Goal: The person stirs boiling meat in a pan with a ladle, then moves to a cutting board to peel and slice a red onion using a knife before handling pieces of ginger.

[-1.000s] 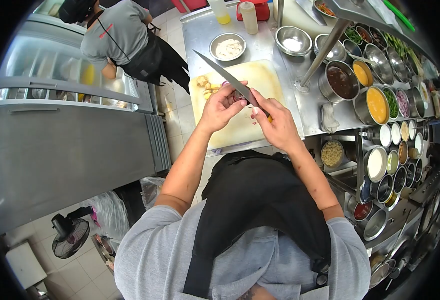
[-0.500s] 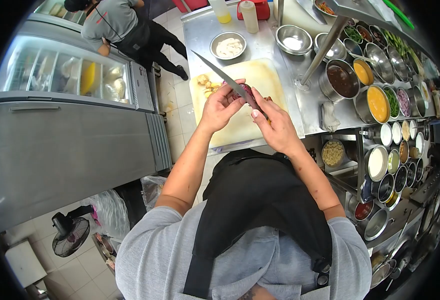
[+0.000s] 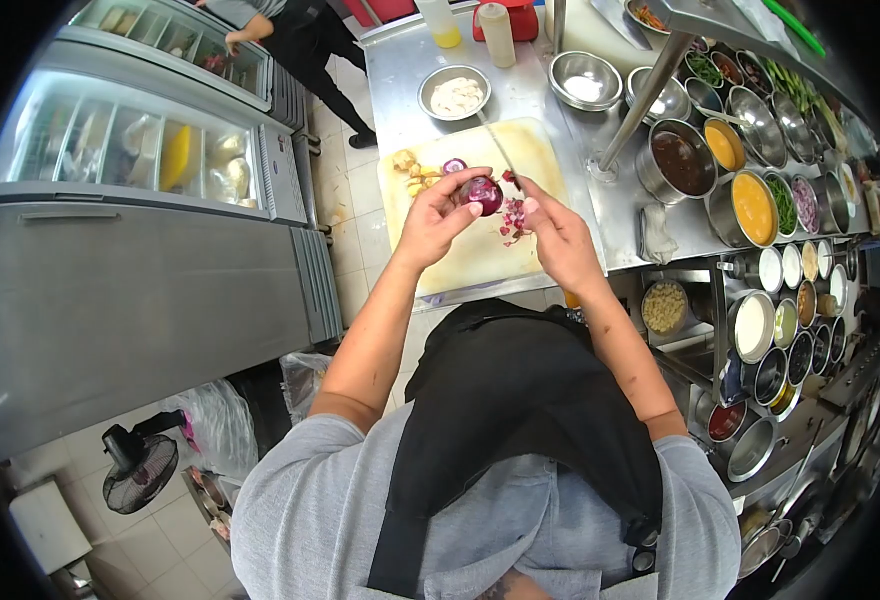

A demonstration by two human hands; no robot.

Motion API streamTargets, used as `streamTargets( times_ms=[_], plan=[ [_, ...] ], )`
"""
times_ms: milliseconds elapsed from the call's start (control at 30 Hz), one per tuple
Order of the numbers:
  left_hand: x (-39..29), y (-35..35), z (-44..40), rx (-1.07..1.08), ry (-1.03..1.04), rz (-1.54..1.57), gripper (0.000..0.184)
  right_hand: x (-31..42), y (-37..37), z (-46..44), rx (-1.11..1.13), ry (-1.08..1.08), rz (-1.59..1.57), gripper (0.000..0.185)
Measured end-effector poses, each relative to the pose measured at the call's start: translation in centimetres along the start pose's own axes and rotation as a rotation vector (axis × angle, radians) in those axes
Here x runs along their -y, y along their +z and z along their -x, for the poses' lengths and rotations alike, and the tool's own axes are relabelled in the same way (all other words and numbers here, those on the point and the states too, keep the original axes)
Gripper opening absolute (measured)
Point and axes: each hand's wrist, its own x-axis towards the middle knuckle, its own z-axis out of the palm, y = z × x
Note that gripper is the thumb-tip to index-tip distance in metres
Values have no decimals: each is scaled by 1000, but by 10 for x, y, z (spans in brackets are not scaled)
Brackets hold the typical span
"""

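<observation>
My left hand (image 3: 432, 218) is closed around a dark purple red onion (image 3: 481, 196), held above the pale cutting board (image 3: 460, 262). In my right hand (image 3: 563, 240) is a knife (image 3: 495, 142), its blade pointing away over the board and partly blurred. A dark red scrap of onion skin (image 3: 510, 178) is at the blade near my right fingers. Below it, several onion skin pieces (image 3: 513, 220) lie on the board. A cut red onion piece (image 3: 454, 166) rests beyond my left fingers, beside yellowish ginger-like pieces (image 3: 407, 160).
Behind the board stand a metal bowl with pale contents (image 3: 456, 92) and a squeeze bottle (image 3: 498, 35). A metal post (image 3: 640, 105) rises at the right, near pots of sauce (image 3: 682, 160). A glass-topped freezer (image 3: 140, 290) is at left; a co-worker (image 3: 305, 50) stands beyond.
The knife blade has swung away from the onion and my right hand has moved slightly right and down. Skin scraps now show on the board. The co-worker has shifted upward in view.
</observation>
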Motion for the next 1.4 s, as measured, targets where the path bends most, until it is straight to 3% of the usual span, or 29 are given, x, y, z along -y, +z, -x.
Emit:
streamTargets(
  times_ms=[33, 167, 267, 333, 433, 867, 933, 1000, 1067, 1167, 1367, 1400],
  plan=[
    [4, -2, 0, 4, 5, 90, 49, 0, -4, -1, 18, 120, -111, 45],
    [2, 1, 2, 46, -54, 392, 50, 10, -9, 3, 56, 209, -263, 48],
    [6, 8, 2, -20, -42, 343, 54, 5, -4, 6, 90, 153, -172, 50],
    [11, 10, 1, -42, -27, 291, 55, 1, 2, 7, 55, -53, 38, 52],
    [7, 12, -1, -52, 3, 234, 58, 13, 6, 11, 31, -166, 204, 54],
    [11, 8, 4, -13, 24, 85, 63, -9, 11, 3, 20, -81, 141, 48],
    [6, 8, 6, -13, 8, 103, 62, -9, 12, 3, 10, 67, -89, 46],
    [9, 7, 6, -9, -9, 126, 62, -7, 6, 0, 3, 129, -120, 46],
    [17, 2, 5, 19, 14, 375, 62, -8, 2, 0, -4, 192, -152, 45],
    [24, 2, 5, -11, -19, 403, 61, -12, 2, 0, 50, 261, -289, 46],
    [56, -5, 2, -111, -115, 506, 58, -43, 10, 4, 36, 202, -61, 48],
    [61, -6, 3, -135, -128, 532, 58, -52, 5, 0, 109, 374, -36, 49]
  ],
)
